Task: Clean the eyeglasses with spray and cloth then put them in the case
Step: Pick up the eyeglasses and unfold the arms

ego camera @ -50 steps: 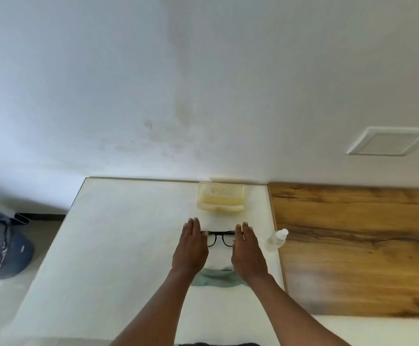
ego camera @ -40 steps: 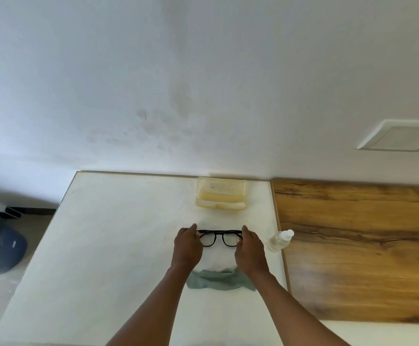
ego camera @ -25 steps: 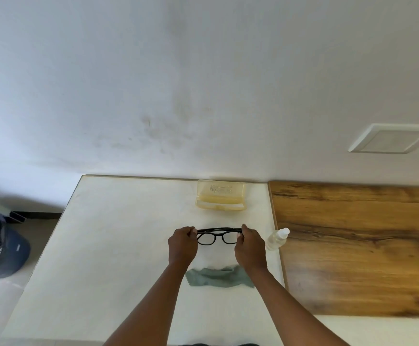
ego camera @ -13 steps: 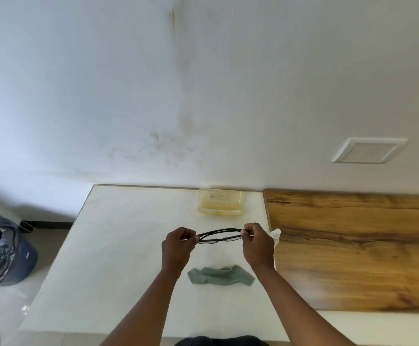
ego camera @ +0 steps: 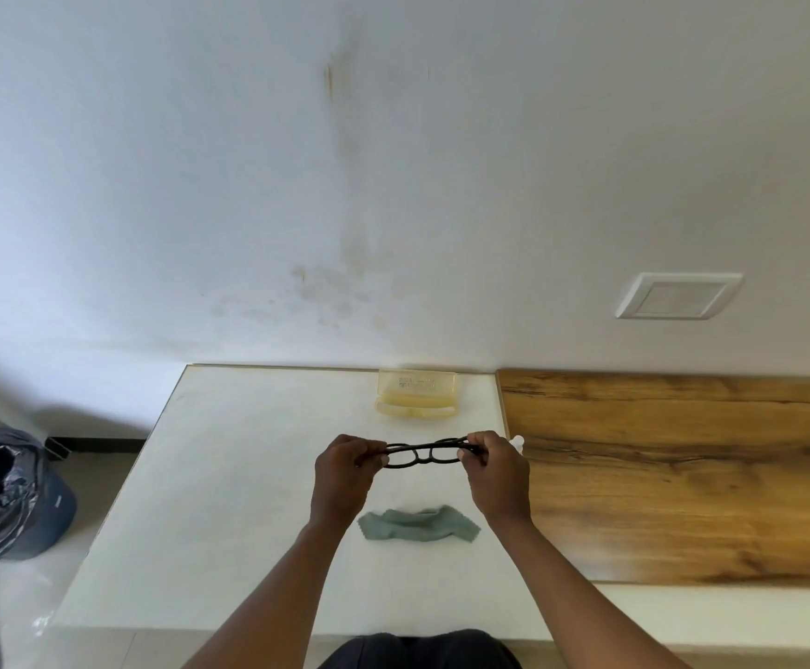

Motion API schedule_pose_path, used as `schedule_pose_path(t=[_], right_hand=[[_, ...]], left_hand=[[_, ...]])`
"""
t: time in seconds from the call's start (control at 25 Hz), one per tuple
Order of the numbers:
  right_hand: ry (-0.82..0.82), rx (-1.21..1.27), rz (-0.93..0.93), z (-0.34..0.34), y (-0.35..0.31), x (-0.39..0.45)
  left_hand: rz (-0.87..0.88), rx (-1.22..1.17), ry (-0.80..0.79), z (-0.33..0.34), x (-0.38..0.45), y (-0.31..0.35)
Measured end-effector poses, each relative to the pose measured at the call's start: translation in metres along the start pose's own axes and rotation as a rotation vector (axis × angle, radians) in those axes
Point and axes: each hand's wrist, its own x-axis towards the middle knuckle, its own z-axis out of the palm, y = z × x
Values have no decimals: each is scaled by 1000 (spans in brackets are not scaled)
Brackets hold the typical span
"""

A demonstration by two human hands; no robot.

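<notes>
Both hands hold the black eyeglasses [ego camera: 421, 456] up above the white worktop [ego camera: 229, 475], at the middle of the view. The left hand [ego camera: 345, 475] has its fingers curled round the frame's left end, thumb pressing from below; the right hand [ego camera: 494, 470] pinches the right end the same way. The frame lies nearly flat between them, the lenses facing mostly upward and tilted a little.

At 6 o'clock from the glasses, a crumpled grey-green cloth [ego camera: 417, 523] lies on the worktop between the two wrists, touching neither. At 12 o'clock, near the wall, the yellowish translucent case [ego camera: 415, 394] stands open, its lid upright. At 3 o'clock, just behind the right hand's knuckles, only the white cap of the spray bottle [ego camera: 517, 441] shows; the rest is hidden by the hand.

Further toward 3 o'clock a wooden board [ego camera: 683, 475] adjoins the white surface. At 9 o'clock, on the floor, sits a blue bin with a dark bag [ego camera: 2, 494]. A white wall plate [ego camera: 678, 296] sits at 2 o'clock.
</notes>
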Motion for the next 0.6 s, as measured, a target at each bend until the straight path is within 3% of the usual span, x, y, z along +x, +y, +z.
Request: schedule_pose_path(t=[0.28, 0.6], right_hand=[[59, -14, -118, -2, 3, -5], [69, -38, -162, 0, 3, -3]], left_hand=[[190, 131, 48, 1, -1, 1], [39, -29, 182, 6, 0, 9]])
